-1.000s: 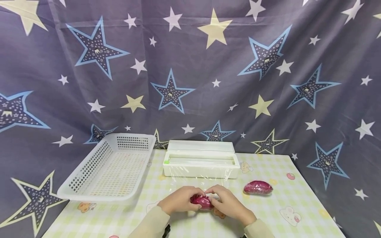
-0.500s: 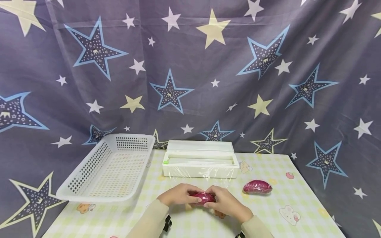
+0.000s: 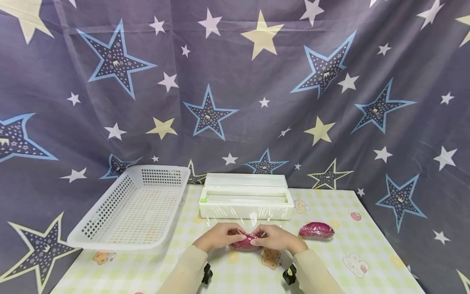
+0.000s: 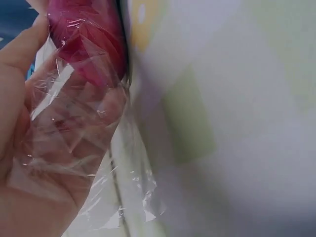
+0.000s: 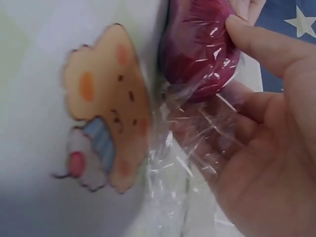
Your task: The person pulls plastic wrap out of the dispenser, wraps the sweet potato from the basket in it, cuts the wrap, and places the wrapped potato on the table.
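Observation:
A purple-red sweet potato (image 3: 245,244) lies low over the table between both hands, with clear cling film around it. My left hand (image 3: 217,237) holds its left end, thumb on top, and loose film (image 4: 59,138) drapes across that palm in the left wrist view. On the other end, my right hand (image 3: 280,238) grips with the thumb pressed on the wrapped skin; crumpled film (image 5: 197,133) trails over the fingers in the right wrist view. Behind the hands, film stretches from the open white wrap box (image 3: 220,210). Some fingers are hidden under the potato.
Another film-wrapped sweet potato (image 3: 316,230) rests on the table to the right. A white perforated basket (image 3: 167,228) stands at the left. The checked tablecloth (image 3: 371,241) ends at a star-patterned curtain (image 3: 242,122) behind.
Both hands have shifted slightly away from the body with the sweet potato, rolling it toward the wrap box. More of its near side now shows below the thumbs.

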### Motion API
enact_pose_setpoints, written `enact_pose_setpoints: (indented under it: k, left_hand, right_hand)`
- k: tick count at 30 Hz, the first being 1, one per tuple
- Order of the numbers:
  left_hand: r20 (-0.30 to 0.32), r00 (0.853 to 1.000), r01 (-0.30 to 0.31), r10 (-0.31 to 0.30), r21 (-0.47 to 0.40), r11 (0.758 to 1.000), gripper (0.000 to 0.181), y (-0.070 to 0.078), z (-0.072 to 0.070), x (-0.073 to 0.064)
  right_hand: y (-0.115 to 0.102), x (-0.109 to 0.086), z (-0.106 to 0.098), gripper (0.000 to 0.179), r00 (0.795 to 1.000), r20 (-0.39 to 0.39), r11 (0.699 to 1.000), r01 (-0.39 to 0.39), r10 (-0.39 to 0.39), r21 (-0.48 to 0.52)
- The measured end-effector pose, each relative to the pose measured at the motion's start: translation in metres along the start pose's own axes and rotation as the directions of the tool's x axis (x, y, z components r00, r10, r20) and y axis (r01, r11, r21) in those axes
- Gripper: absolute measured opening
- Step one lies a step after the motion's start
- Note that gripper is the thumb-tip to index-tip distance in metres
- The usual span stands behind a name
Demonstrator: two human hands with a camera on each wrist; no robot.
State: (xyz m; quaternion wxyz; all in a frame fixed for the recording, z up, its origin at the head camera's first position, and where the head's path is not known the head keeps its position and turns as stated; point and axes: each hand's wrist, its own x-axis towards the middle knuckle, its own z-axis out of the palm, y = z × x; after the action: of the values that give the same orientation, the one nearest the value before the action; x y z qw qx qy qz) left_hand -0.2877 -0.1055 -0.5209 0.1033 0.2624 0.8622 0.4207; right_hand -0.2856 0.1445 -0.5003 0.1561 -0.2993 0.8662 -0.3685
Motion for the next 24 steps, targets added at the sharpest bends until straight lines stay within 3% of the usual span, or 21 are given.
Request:
enact_pose_setpoints:
  k: [5,8,10,15,18,24]
  left_hand:
    - [0.016,0.998,-0.064,0.063,0.066,0.996,0.020,0.005,-0.010,-0.005]
    - [0.012,0.992,-0.122,0.122,0.147,0.982,0.028,0.010,-0.012,-0.006]
    - [-0.004,0.985,-0.167,0.172,0.215,0.962,0.031,0.014,-0.012,-0.006]
    - [-0.038,0.957,-0.249,0.287,0.395,0.884,0.032,0.024,-0.005,-0.003]
    - [-0.038,0.959,-0.232,0.282,0.467,0.853,0.035,0.025,0.000,-0.001]
    - [-0.066,0.975,-0.152,0.212,0.494,0.856,0.050,0.023,0.006,-0.001]
  right_hand:
    - [-0.001,0.008,-0.005,0.023,0.999,0.048,0.998,-0.026,0.024,0.053]
    - [-0.003,0.010,-0.011,0.025,0.995,0.078,0.996,-0.067,0.064,0.050]
    - [-0.004,0.011,-0.015,0.025,0.993,0.086,0.995,-0.084,0.080,0.049]
    - [-0.002,0.014,-0.021,0.022,0.994,0.083,0.995,-0.072,0.067,0.067]
    - [0.000,0.016,-0.023,0.020,0.995,0.074,0.996,-0.065,0.061,0.059]
    - [0.001,0.019,-0.021,0.021,0.996,0.031,0.997,-0.078,0.078,0.003]
